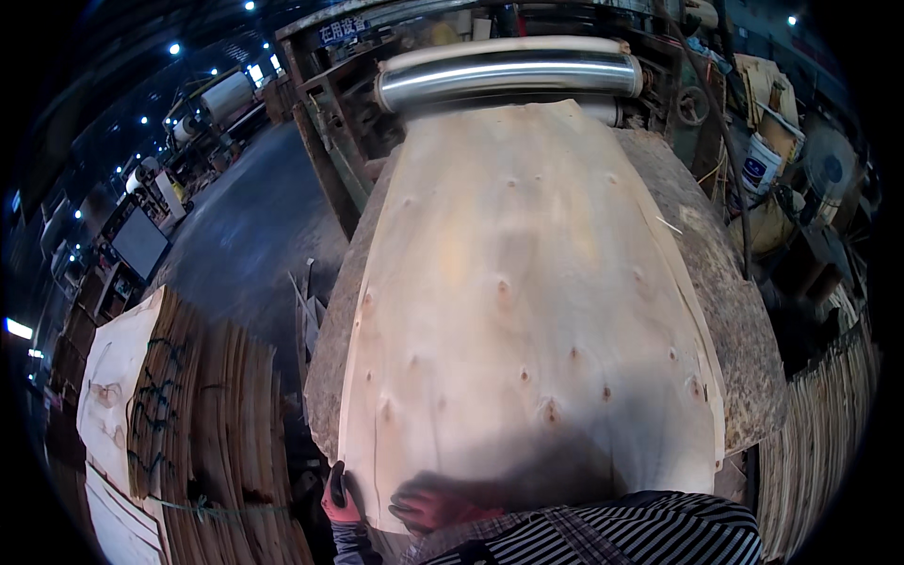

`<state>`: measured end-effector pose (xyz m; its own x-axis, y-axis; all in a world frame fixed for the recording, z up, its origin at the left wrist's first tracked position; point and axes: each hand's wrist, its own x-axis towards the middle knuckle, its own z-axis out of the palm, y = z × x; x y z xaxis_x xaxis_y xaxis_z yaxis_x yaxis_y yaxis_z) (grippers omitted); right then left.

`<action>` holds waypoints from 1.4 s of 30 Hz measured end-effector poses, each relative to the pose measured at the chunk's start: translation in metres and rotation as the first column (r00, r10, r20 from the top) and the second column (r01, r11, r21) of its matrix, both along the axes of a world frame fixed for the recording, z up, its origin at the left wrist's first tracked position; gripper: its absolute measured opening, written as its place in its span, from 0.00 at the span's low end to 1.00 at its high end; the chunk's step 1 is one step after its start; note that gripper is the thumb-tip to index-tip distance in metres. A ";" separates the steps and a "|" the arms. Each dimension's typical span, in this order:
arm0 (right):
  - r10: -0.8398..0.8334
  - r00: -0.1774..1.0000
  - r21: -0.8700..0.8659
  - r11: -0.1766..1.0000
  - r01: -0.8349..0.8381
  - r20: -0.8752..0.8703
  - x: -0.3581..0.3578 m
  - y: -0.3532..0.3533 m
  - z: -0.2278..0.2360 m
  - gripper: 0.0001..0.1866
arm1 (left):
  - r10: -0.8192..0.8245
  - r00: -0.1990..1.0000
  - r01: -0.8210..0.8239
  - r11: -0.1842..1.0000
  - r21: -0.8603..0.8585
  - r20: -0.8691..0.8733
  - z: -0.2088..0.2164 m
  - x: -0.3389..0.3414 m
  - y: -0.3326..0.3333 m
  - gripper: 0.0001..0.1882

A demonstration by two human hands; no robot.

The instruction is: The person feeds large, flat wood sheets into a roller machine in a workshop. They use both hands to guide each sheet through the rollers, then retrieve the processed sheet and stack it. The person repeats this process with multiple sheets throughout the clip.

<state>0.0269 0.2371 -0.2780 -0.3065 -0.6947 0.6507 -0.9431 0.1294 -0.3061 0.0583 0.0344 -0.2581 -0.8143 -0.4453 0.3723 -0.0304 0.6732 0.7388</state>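
Note:
A long, pale wood veneer sheet [508, 311] with several brown knots lies on a speckled table, its far end up against a shiny metal roller [513, 80]. My left hand [341, 496], in a pink-red and black glove, grips the near left edge of the sheet, with the thumb on the upper side. Just to its right, my right hand [433, 508] rests on the near end of the sheet in a similar glove, fingers stretched out. A striped sleeve covers part of that hand's wrist. Shadow darkens the near right of the sheet.
Speckled table [744, 358] margins show along both sides of the sheet. Stacks of veneer stand at the left [226, 405] and right [819, 452]. Beyond the right side are a white bucket [761, 162] and a handwheel [692, 105]. Grey floor [268, 207] stretches away at the left.

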 end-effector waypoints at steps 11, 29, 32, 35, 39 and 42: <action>-0.017 1.000 -0.062 0.998 0.017 -0.004 -0.004 -0.001 -0.012 0.27 | -0.027 1.000 0.026 0.999 -0.024 -0.014 0.002 -0.007 0.007 0.16; 0.011 0.998 0.084 0.996 -0.006 -0.056 -0.009 0.003 -0.002 0.21 | -0.013 1.000 0.013 0.996 -0.084 -0.004 -0.002 -0.001 0.000 0.19; 0.001 1.000 0.139 0.990 0.001 -0.014 -0.004 -0.003 -0.016 0.22 | -0.014 1.000 0.014 0.997 -0.072 0.001 -0.004 0.000 -0.002 0.20; -0.004 1.000 0.121 0.993 0.002 0.013 -0.001 -0.005 -0.020 0.22 | -0.001 1.000 0.001 0.998 -0.070 0.001 -0.006 0.002 -0.003 0.21; 0.009 0.999 0.138 0.990 -0.014 0.038 -0.002 0.001 -0.012 0.22 | 0.037 0.999 -0.036 0.995 -0.097 0.008 -0.013 0.003 -0.004 0.21; 0.008 0.999 0.165 0.986 -0.013 0.032 -0.007 0.007 -0.005 0.22 | 0.033 0.999 -0.033 0.996 -0.078 0.005 -0.015 0.001 -0.003 0.20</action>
<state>0.0202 0.2441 -0.2831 -0.3168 -0.7952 0.5170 -0.9351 0.1707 -0.3104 0.0589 0.0309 -0.2728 -0.8021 -0.4420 0.4015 -0.0583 0.7271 0.6841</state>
